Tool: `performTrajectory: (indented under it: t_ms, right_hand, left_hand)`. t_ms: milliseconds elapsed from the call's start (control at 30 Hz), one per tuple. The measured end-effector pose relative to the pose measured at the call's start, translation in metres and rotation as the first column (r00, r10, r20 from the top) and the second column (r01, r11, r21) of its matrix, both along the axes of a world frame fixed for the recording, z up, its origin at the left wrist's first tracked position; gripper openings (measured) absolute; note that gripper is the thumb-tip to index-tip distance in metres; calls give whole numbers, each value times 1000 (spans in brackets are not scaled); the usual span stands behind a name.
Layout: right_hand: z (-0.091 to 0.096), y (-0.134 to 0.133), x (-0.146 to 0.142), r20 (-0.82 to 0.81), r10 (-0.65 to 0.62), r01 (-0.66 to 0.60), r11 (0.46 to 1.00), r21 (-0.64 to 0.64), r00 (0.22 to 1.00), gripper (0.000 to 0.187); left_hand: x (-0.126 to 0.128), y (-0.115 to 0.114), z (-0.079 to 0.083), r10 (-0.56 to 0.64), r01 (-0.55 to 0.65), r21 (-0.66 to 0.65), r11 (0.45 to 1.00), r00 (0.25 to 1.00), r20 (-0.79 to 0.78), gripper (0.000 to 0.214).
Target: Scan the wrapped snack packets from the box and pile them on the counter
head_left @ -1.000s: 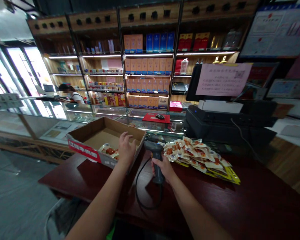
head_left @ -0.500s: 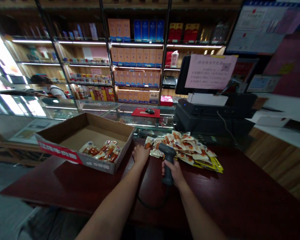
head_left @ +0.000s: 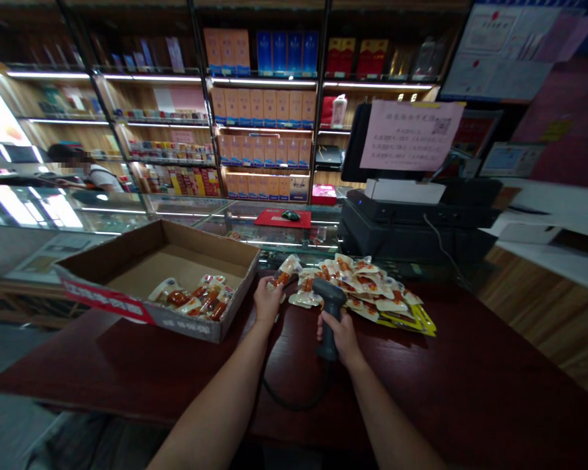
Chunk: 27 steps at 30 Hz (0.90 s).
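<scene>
My left hand is closed on a small snack packet and lifts it just off the dark red counter, right beside the scanner's head. My right hand grips the handle of a black barcode scanner, whose cable loops back toward me. Behind the scanner lies a pile of several snack packets with red contents. To the left stands an open cardboard box with several of the same packets lying in its near right corner.
A black register with a screen and a pink notice stands behind the pile. Glass display cases run along the left, with a red mouse pad and mouse on top. Stocked shelves fill the back wall. A person is at far left.
My left hand left the box, crossed right to the pile and picked up one packet. The right hand kept hold of the scanner. The view shifted left and down.
</scene>
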State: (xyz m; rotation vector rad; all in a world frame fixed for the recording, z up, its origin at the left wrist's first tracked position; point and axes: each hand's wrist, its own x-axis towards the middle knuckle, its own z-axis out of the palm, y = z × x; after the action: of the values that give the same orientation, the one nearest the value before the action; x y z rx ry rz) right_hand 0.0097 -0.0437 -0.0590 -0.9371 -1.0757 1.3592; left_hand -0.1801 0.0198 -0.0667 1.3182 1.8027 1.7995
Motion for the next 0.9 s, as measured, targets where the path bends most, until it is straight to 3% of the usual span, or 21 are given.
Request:
performTrajectory:
  t_ms: [900]
  right_hand:
    - [8,-4,0,33,-41,42,999,-15,999,25]
  left_hand:
    - [4,-6,4,-46,47,70,996,999,-23,21]
